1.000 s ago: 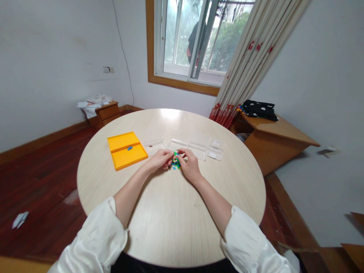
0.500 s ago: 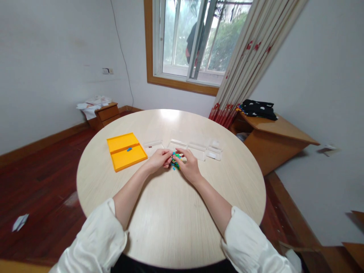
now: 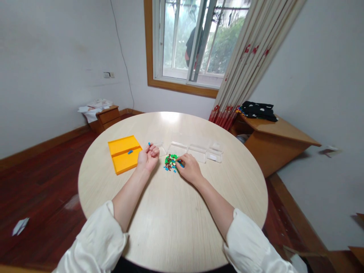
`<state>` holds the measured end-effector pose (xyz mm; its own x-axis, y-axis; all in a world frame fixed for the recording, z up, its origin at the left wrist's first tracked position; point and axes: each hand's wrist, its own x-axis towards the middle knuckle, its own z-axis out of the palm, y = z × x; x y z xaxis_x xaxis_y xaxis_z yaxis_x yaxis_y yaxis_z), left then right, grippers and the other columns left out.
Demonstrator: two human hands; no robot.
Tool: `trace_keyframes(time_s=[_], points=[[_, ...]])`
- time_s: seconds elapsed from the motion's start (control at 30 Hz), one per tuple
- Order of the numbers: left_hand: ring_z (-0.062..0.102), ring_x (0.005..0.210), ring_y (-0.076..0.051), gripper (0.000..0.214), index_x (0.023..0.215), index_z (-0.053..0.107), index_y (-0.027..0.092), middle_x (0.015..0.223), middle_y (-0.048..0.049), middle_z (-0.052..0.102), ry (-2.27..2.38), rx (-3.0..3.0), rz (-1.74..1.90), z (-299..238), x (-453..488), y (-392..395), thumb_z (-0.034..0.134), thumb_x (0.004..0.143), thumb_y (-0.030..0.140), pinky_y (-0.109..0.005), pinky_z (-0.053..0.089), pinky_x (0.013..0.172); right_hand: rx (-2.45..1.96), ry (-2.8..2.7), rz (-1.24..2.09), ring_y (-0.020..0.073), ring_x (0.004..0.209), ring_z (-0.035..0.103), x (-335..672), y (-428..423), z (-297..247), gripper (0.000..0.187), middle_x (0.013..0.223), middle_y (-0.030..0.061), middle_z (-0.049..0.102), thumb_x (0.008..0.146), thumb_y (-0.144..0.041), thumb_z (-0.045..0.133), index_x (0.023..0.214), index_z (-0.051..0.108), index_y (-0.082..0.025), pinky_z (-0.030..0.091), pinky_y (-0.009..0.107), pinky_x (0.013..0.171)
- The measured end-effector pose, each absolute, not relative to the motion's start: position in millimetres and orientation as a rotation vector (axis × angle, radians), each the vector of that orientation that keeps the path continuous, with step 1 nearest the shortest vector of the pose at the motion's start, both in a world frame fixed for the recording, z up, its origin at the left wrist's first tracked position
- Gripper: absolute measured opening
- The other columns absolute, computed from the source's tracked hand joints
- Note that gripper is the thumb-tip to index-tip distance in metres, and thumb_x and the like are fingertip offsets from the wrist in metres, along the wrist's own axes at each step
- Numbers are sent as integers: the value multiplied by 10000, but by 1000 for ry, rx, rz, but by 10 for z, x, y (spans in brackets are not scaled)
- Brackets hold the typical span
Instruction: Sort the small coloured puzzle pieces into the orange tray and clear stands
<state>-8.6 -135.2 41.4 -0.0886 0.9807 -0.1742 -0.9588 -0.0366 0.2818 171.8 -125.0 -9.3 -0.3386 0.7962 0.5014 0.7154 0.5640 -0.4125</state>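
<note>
Currently, yellow case (image 3: pixel 122 163) w/ blue pcs (image 3: pixel 130 152) inside sits L of clear boxes (image 3: pixel 197 153) on round desk (image 3: pixel 170 216), curtained window (image 3: pixel 170 45) beyond. L hand (image 3: pixel 148 158) grip: narrow, blue brick (image 3: pixel 149 143) at fingertips. R hand (image 3: pixel 189 167), fingers bent at mixed pile (image 3: pixel 170 161) mid-desk; can't tell if grip's holding.

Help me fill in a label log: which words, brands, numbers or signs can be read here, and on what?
No readable text anywhere.
Papers on the small cabinet: too small and blurred to tell any print.
White patch in the rightmost clear box: too small to tell whether it bears writing.
Yellow box: no lettering visible.
</note>
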Motion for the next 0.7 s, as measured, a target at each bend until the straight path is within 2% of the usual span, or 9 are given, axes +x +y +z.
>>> trace_keyframes(time_s=[0.4, 0.6, 0.7], points=[[261, 434, -60, 389, 648, 408, 153, 558, 49, 259, 357, 48, 1827, 397, -191, -1342, 172, 957, 140, -136, 277, 417, -1179, -2162, 208, 183, 809, 546, 1730, -1224, -136, 107, 793, 45, 624, 822, -186, 554, 754, 637, -192, 400, 292, 727], [256, 444, -75, 414, 664, 383, 174, 563, 51, 268, 352, 68, 1819, 384, -226, -1337, 137, 971, 301, -161, 284, 421, -1152, -2125, 200, 187, 802, 550, 1727, -1223, -147, 123, 786, 45, 629, 850, -207, 546, 758, 626, -194, 414, 300, 729], [264, 441, -74, 400, 671, 372, 180, 556, 52, 273, 344, 48, 1798, 392, -224, -1347, 151, 969, 329, -159, 288, 421, -1144, -2085, 209, 189, 785, 562, 1728, -1218, -147, 131, 792, 50, 644, 868, -224, 539, 777, 630, -199, 426, 306, 721]])
